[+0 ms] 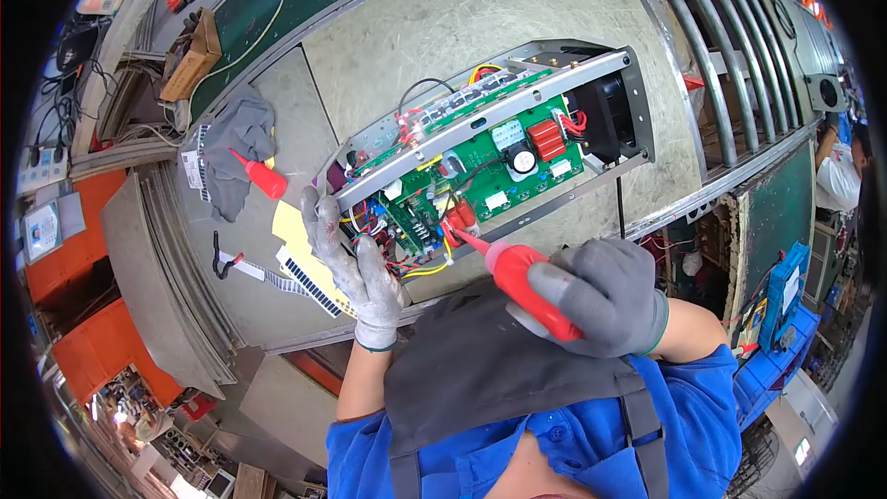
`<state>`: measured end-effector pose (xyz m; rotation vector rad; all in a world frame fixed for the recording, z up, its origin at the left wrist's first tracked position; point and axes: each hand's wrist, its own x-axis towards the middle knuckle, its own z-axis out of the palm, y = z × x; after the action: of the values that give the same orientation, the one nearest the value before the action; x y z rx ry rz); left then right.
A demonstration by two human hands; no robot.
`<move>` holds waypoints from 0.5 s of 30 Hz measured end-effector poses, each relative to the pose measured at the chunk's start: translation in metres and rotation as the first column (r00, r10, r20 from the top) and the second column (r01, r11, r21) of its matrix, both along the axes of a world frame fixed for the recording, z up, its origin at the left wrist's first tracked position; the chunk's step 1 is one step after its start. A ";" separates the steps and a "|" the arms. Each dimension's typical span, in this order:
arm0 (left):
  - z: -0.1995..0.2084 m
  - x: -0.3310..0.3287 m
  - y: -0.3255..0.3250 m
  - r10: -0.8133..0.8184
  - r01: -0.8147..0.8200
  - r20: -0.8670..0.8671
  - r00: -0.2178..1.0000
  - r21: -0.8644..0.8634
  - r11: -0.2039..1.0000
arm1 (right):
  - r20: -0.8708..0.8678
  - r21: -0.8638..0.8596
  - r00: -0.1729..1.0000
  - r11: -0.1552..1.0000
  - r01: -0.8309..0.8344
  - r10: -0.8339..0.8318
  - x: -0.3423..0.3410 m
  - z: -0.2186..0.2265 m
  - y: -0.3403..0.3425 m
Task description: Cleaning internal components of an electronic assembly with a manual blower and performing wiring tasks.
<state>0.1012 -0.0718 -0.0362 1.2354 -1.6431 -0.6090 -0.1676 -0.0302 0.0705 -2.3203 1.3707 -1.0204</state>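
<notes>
A metal-framed electronics chassis lies on the workbench, with a green circuit board, wires and a black fan at its right end. My gloved right hand is closed around a red squeeze bottle. The bottle's pointed nozzle reaches the board's near edge, beside red components; whether it touches them I cannot tell. My gloved left hand rests against the chassis's left end with fingers extended, steadying nothing that I can see gripped.
Left of the chassis lie a second red bottle, a grey cloth, yellow paper, label strips and a black hex key. Metal rollers run at the right. A cardboard box stands at the far left.
</notes>
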 end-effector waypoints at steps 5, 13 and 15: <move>-0.001 0.000 0.000 -0.007 0.009 -0.046 0.999 0.029 1.000 | -0.139 -0.111 0.988 0.990 -0.082 0.066 0.003 0.006 -0.005; -0.002 -0.001 0.000 0.013 -0.012 -0.048 0.999 0.015 1.000 | -0.194 -0.118 0.926 0.929 -0.351 0.325 -0.007 0.008 -0.022; -0.002 -0.001 0.000 0.020 -0.019 -0.057 0.998 0.030 0.999 | -0.203 -0.138 0.925 0.926 -0.351 0.321 -0.004 0.009 -0.022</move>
<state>0.1002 -0.0716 -0.0380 1.2423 -1.5777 -0.6527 -0.1713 -0.0518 0.0794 -2.7085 0.9144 -0.8710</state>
